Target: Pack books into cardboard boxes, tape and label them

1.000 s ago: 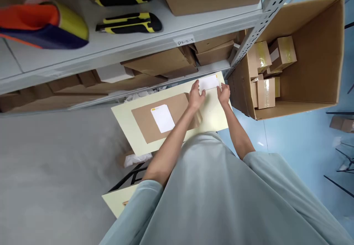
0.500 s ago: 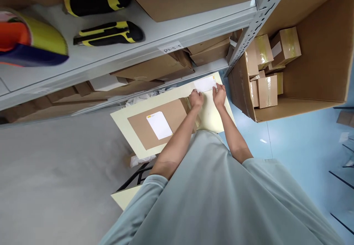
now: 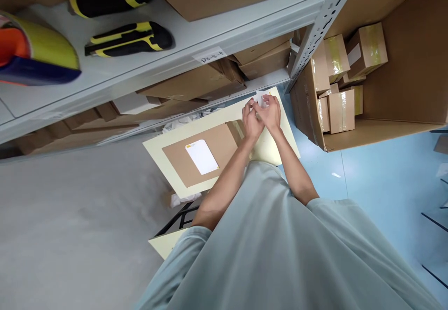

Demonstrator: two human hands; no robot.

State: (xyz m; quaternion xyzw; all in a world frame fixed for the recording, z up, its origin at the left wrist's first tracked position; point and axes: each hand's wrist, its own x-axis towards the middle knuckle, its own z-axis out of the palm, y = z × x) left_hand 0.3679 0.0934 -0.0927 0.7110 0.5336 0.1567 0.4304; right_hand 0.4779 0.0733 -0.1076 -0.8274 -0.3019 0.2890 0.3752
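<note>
My left hand [image 3: 252,122] and my right hand [image 3: 272,115] are close together over the far right end of a cream tabletop [image 3: 185,125]. Between their curled fingers is a small white sheet of paper [image 3: 261,97], now bent and partly covered by the fingers. Both hands look closed on it, though the exact fingertip contact is hidden. Left of my forearm, a flat brown cardboard parcel [image 3: 178,160] lies on the tabletop. A stack of white labels [image 3: 202,157] with small yellow marks rests on the parcel.
A large open carton [image 3: 409,81] at the right holds several small taped boxes [image 3: 341,111]. Above the tabletop runs a grey metal shelf [image 3: 140,74], bearing a yellow-black utility knife [image 3: 129,39] and a tape roll [image 3: 52,48]. The shelf's perforated upright [image 3: 322,30] stands beside the carton.
My hands have come together, the right one moving left toward the left one. The white paper, flat before, is now bent up between the fingers. The view has shifted slightly.
</note>
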